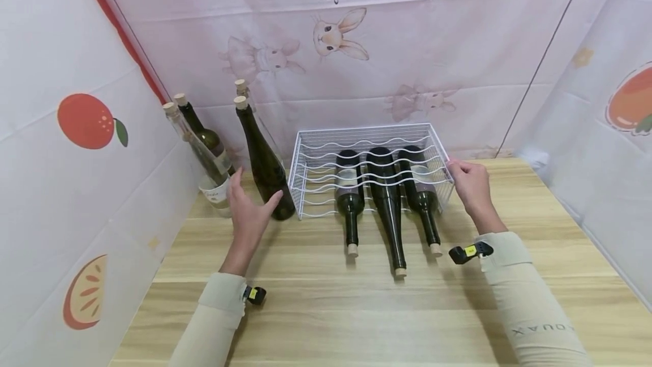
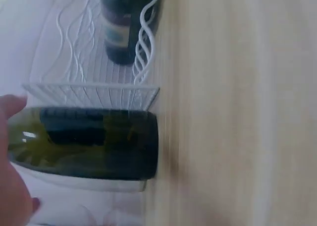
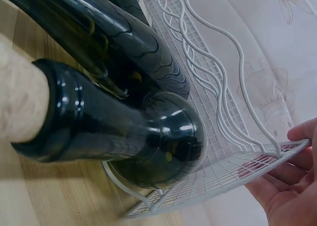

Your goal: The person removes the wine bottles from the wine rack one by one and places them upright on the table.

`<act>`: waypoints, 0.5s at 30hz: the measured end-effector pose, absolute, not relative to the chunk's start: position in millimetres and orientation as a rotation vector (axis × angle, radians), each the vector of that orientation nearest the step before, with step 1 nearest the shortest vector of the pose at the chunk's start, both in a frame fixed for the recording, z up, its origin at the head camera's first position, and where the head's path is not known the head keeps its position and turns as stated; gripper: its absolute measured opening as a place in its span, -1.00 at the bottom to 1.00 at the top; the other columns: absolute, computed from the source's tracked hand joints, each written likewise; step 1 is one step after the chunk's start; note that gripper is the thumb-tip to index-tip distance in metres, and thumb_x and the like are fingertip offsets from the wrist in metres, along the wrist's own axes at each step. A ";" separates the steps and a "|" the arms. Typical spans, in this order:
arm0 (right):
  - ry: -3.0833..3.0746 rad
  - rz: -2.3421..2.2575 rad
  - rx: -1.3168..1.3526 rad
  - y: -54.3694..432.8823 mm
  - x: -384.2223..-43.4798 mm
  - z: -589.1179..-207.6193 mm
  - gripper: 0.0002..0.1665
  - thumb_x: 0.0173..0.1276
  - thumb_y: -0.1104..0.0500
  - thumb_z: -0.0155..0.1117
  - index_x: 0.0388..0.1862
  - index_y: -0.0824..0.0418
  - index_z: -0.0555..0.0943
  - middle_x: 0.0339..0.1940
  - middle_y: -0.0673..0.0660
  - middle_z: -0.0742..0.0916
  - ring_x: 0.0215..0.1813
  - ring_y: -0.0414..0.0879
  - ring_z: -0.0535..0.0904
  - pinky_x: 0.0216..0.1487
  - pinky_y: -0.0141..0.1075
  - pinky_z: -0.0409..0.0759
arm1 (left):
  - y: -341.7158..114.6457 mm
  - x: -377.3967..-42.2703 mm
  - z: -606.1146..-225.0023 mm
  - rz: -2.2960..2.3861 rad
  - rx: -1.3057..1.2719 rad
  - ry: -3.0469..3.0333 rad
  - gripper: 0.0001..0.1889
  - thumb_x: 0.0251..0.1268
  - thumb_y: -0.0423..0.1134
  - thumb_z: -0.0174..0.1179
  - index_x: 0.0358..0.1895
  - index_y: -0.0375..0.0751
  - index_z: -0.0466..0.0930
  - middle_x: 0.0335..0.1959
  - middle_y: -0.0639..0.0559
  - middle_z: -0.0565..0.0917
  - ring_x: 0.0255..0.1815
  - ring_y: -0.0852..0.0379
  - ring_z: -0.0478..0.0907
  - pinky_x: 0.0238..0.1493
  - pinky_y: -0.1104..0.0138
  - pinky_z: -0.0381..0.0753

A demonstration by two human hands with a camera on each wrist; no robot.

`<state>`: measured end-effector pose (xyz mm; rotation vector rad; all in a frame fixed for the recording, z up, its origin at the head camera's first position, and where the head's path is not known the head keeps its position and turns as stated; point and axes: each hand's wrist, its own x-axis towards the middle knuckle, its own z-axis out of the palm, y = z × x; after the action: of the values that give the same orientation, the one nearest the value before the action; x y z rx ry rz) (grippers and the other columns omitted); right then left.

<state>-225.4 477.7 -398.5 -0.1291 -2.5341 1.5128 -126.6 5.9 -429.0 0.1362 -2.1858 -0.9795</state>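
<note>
A white wire wine rack [image 1: 326, 129] stands on the table with three dark corked bottles lying in its lower level: one with a pale label [image 1: 349, 200], a slim-necked one [image 1: 389, 203] and another labelled one [image 1: 424, 197]. My right hand [image 1: 471, 186] grips the rack's upper right edge, thumb over the wire and fingers curled beneath in the right wrist view. A tall dark green bottle [image 1: 262, 157] stands upright just left of the rack. My left hand [image 1: 249, 214] is spread in front of it, thumb and fingers apart; whether it touches the glass I cannot tell.
Further left stand a clear bottle [image 1: 196, 149] with a white label and a dark green labelled bottle [image 1: 209, 137]. Another clear corked bottle [image 1: 241, 87] is partly hidden behind the tall green one. Printed cloth walls [image 1: 387, 44] enclose the wooden table [image 1: 326, 321].
</note>
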 end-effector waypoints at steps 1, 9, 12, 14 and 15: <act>-2.533 1.517 -0.128 477.2 -225.0 -398.7 -0.46 0.57 -0.06 0.07 0.20 0.30 0.70 0.24 0.26 0.73 0.07 -0.21 0.63 -0.08 -0.59 0.46 | 7.4 -122.0 -428.1 -0.902 0.085 -2.157 0.01 0.09 -0.08 0.57 0.55 -0.29 0.18 0.50 -0.32 0.33 0.54 -0.27 0.25 0.54 -0.16 0.27; -2.540 1.505 -0.119 477.6 -224.7 -398.2 -0.46 0.56 -0.08 0.07 0.22 0.26 0.70 0.23 0.25 0.74 -0.08 -0.44 0.52 -0.08 -0.57 0.46 | 28.8 -99.6 -418.9 -0.389 -0.569 -2.060 -0.43 0.08 -0.32 0.46 0.20 -0.45 0.57 0.11 -0.33 0.67 0.14 -0.29 0.60 0.25 -0.04 0.60; -2.530 1.513 -0.111 478.5 -225.0 -398.3 -0.46 0.56 -0.09 0.08 0.21 0.26 0.70 0.23 0.26 0.74 -0.11 -0.47 0.51 -0.08 -0.56 0.46 | 39.8 -95.5 -418.8 -0.224 -0.760 -2.134 -0.48 0.12 -0.29 0.45 0.17 -0.37 0.61 0.09 -0.25 0.70 0.12 -0.20 0.66 0.23 0.05 0.68; -2.522 1.525 -0.109 478.7 -225.4 -399.2 -0.46 0.56 -0.08 0.08 0.21 0.27 0.70 0.22 0.27 0.74 -0.13 -0.49 0.51 -0.10 -0.57 0.47 | 46.8 -94.6 -419.9 -0.129 -0.844 -2.194 -0.49 0.15 -0.28 0.45 0.19 -0.30 0.61 0.13 -0.19 0.70 0.16 -0.15 0.66 0.27 0.11 0.67; -2.518 1.532 -0.109 478.6 -225.6 -399.8 -0.46 0.56 -0.07 0.09 0.21 0.28 0.70 0.22 0.27 0.74 -0.14 -0.51 0.51 -0.10 -0.58 0.47 | 49.9 -94.6 -421.0 -0.085 -0.878 -2.221 -0.48 0.16 -0.26 0.47 0.22 -0.26 0.61 0.16 -0.17 0.70 0.19 -0.13 0.66 0.30 0.13 0.66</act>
<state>-225.6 478.6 -399.8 -0.1089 -2.5184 1.5318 -94.6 49.9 -421.0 -0.8781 -2.2205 -0.0849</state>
